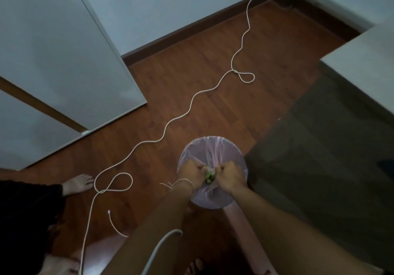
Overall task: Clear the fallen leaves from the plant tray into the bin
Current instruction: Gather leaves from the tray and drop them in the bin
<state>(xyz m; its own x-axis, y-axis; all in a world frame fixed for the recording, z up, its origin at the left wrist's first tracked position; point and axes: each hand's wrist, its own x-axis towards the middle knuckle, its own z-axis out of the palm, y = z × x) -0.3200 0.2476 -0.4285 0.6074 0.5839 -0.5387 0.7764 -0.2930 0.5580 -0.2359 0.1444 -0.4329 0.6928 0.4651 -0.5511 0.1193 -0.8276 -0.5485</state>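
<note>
Nearest, the left hand (191, 173) and right hand (229, 176) are closed together on a small clump of pale green leaves (209, 177), held over the centre of the round bin lined with a thin pink plastic bag (213, 147), presumably so that nothing spills. Beyond, a white cable (191, 102) is trailed across the brown wooden floor (266, 61). No lettering is legible.
</note>
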